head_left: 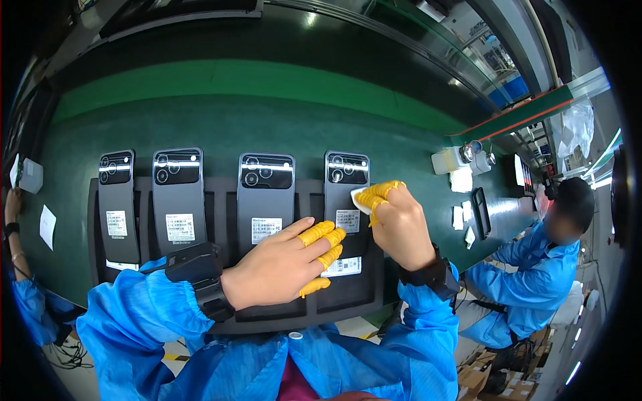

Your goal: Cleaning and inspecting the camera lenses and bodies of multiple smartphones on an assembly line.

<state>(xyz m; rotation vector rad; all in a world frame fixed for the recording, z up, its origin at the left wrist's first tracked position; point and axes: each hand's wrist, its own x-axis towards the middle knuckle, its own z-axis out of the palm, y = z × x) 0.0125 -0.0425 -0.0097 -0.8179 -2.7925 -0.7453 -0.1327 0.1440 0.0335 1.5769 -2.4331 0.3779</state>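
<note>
Several grey smartphones lie back side up in a row on a black foam tray [267, 322]. On the rightmost smartphone [338, 197], my right hand [401, 224] pinches a folded white wiping cloth [360, 199] against the right edge, below the camera panel. Yellow finger cots cover fingers of both hands. My left hand [281, 267] lies flat with fingers stretched, its tips at the left edge of that same phone's lower half. Farther left are another smartphone [265, 204], a third [178, 197] and the leftmost one [116, 198], each with a white label on its back.
White bottles [447, 160] with metal tops stand at the right of the green table [267, 120]. Near them are white cloth pieces [458, 217] and a narrow black tray [480, 214]. A co-worker in blue [525, 281] sits at right; another person's arm [17, 234] shows at left.
</note>
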